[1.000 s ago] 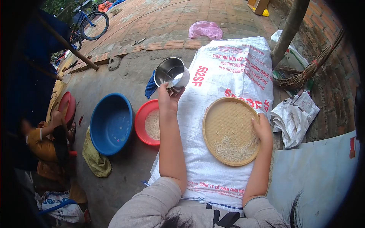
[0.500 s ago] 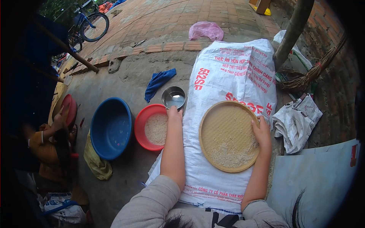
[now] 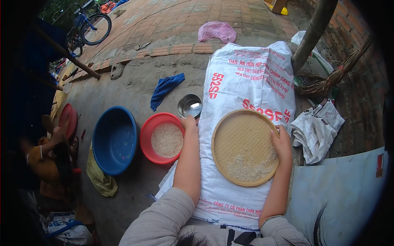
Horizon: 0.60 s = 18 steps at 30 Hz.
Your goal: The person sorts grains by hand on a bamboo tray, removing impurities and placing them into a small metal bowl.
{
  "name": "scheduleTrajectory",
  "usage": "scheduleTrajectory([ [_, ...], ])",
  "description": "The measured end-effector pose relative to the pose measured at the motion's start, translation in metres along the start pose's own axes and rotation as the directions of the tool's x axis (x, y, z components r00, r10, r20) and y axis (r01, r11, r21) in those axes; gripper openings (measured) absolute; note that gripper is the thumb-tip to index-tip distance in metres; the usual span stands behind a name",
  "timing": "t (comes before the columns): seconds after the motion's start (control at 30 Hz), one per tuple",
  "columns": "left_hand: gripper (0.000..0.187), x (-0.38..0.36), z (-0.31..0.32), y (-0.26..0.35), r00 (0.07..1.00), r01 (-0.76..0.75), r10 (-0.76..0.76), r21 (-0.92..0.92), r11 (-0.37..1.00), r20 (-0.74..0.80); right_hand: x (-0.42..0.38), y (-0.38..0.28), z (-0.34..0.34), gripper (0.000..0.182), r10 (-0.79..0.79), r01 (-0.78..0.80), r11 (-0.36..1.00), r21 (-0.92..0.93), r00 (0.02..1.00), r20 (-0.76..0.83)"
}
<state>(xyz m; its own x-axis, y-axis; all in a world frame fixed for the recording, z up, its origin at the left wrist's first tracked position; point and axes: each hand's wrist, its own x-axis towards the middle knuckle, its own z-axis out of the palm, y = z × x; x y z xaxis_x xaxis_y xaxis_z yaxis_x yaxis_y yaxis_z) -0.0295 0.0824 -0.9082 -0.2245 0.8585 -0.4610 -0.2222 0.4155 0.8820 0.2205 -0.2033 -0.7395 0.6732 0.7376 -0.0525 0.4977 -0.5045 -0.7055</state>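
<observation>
My left hand (image 3: 189, 122) is closed at the near edge of a small shiny metal bowl (image 3: 190, 97), beside a red plastic basin (image 3: 144, 150); its fingertips are partly hidden. White rice grains (image 3: 166, 140) lie inside the basin. With my right hand (image 3: 282, 143) I grip the right rim of a round woven bamboo tray (image 3: 234, 127), thumb over the edge. Loose rice grains (image 3: 248, 167) are spread over the tray's near and right part. Under the tray lies a white woven sack (image 3: 230, 201) with red printing.
A blue basin (image 3: 115, 139), a yellow-green bag (image 3: 100, 176) and a blue cloth (image 3: 165, 90) are to the left. Another person's arm (image 3: 51, 141) shows at far left. On the right are a crumpled white sack (image 3: 318, 131), a wooden post (image 3: 316, 37) and a straw broom (image 3: 328, 84).
The view has shifted slightly, so the surroundings sit further left. My left hand and the metal bowl have moved a little right relative to the basin. My right hand keeps its hold on the tray.
</observation>
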Motion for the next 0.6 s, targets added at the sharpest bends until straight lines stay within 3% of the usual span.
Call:
scheduleTrajectory([
  [0.1, 0.035, -0.01, 0.002, 0.001, 0.973, 0.22, -0.227, -0.144, 0.965, -0.035, 0.002, 0.006, 0.0, 0.027, 0.034, -0.034, 0.999, 0.014, 0.999, -0.015],
  [0.27, 0.046, -0.008, 0.003, -0.013, 0.975, 0.215, -0.223, -0.223, 0.951, -0.01, 0.002, 0.009, 0.002, 0.024, 0.025, -0.024, 1.0, 0.016, 0.998, -0.063],
  [0.37, 0.051, 0.002, 0.0, -0.032, 0.939, 0.297, -0.337, -0.325, 0.898, -0.074, 0.003, 0.018, 0.001, 0.021, 0.059, -0.057, 0.998, 0.026, 0.996, -0.062],
  [0.43, 0.057, 0.031, -0.009, -0.058, 0.954, 0.299, -0.279, -0.454, 0.839, 0.113, 0.003, 0.022, 0.0, 0.019, 0.032, -0.03, 0.999, 0.025, 0.997, -0.065],
  [0.47, 0.057, 0.026, -0.003, -0.051, 0.954, 0.299, -0.275, -0.455, 0.839, 0.12, 0.002, 0.022, -0.001, 0.019, 0.029, -0.027, 0.999, 0.026, 0.997, -0.073],
  [0.53, 0.046, 0.001, 0.008, -0.017, 0.962, 0.203, -0.242, -0.263, 0.943, -0.125, 0.0, 0.022, -0.001, 0.019, 0.06, -0.058, 0.998, 0.038, 0.997, -0.058],
  [0.57, 0.031, -0.016, 0.011, 0.009, 0.953, 0.258, -0.276, -0.143, 0.956, -0.123, 0.0, 0.022, -0.001, 0.019, 0.06, -0.057, 0.998, 0.04, 0.996, -0.067],
  [0.6, 0.031, -0.009, 0.012, 0.013, 0.955, 0.256, -0.273, -0.143, 0.956, -0.112, -0.001, 0.022, -0.001, 0.018, 0.065, -0.062, 0.997, 0.054, 0.996, -0.069],
])
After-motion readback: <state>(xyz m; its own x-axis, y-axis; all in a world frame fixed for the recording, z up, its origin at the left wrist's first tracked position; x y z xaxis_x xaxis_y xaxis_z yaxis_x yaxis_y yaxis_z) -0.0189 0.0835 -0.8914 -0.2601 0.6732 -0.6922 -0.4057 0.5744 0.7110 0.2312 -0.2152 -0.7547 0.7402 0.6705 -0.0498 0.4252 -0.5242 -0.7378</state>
